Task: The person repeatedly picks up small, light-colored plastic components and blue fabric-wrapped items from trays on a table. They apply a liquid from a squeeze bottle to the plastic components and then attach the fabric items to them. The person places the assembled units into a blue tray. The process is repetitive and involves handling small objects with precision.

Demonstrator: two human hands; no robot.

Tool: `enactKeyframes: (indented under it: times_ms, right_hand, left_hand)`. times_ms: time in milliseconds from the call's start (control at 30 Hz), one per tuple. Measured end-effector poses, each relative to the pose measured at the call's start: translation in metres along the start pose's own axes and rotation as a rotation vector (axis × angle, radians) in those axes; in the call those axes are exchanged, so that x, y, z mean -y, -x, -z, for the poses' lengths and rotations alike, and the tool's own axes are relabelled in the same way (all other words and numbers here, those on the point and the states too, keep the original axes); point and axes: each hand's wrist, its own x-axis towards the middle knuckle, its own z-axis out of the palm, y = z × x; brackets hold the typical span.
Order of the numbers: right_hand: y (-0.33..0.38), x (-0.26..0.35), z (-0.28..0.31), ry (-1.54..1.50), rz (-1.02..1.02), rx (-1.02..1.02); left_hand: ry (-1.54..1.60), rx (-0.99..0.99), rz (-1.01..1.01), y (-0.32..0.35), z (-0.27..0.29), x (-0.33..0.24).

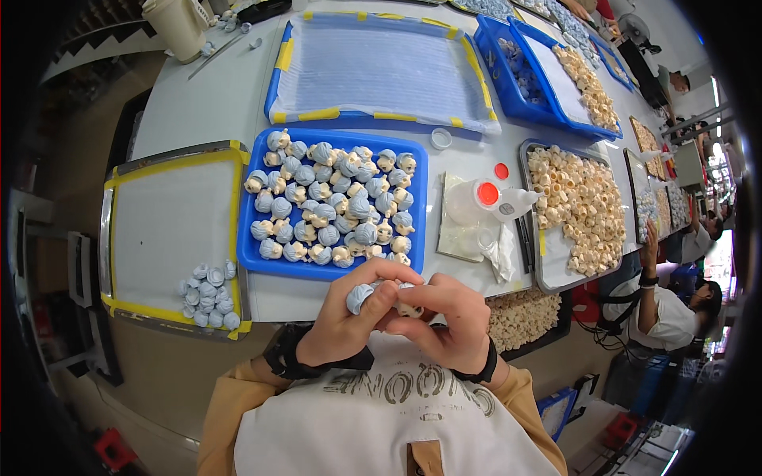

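Close to my chest, both hands are closed around a small doll head with a pale face and some light blue on top. My left hand pinches it from one side, and a rounded light blue hair piece shows between thumb and fingers. My right hand grips the head from the other side with its fingertips. Fingers cover most of it, so I cannot tell how the parts join. Just beyond my hands, a blue tray holds several doll heads with blue hair.
At left, a yellow-taped board carries blue hair pieces. On the right are a squeeze bottle, a red-topped jar and a tray of pale head parts. A cloth-lined tray lies behind. Another person sits at right.
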Motion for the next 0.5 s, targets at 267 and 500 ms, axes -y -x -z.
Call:
enactKeyframes:
  times_ms: [267,500]
  right_hand:
    - [-0.001,-0.009,0.000,-0.044,-0.053,-0.006]
    - [0.000,-0.018,0.006,0.009,-0.080,-0.016]
  left_hand:
    - [0.013,0.014,0.136,0.001,0.008,-0.009]
    - [-0.074,0.067,0.021,-0.004,0.011,-0.007]
